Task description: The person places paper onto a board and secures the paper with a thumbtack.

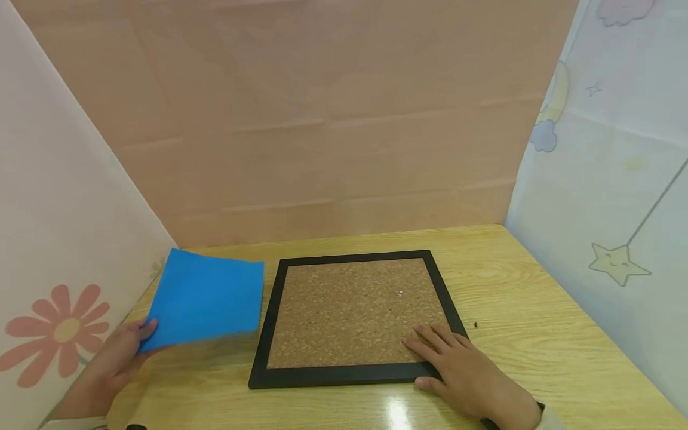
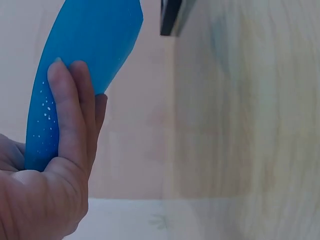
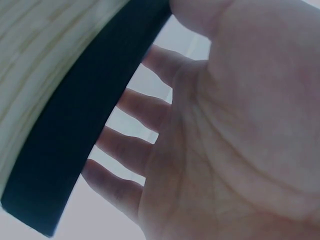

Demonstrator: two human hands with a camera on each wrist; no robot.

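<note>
Remotely, I watched the left hand (image 1: 120,357) hold a blue sheet (image 1: 212,298) above the table (image 1: 537,298), just left of a cork board (image 1: 349,322). Thumb on top and fingers (image 2: 68,117) beneath, it pinched the near-left corner, a hold that, I judged, kept the rest of the sheet uncovered. The board lay flat in its black frame (image 1: 349,375), placed, it seemed, within easy reach of both hands. Across its near-right corner rested the right hand (image 1: 462,376), fingers spread and pinching nothing, probably to stop the board sliding; how hard it pressed, I could not tell. Shiny bits (image 1: 398,292), too small to name, sat on the cork; a dark speck (image 1: 475,325) lay right of the frame.
</note>
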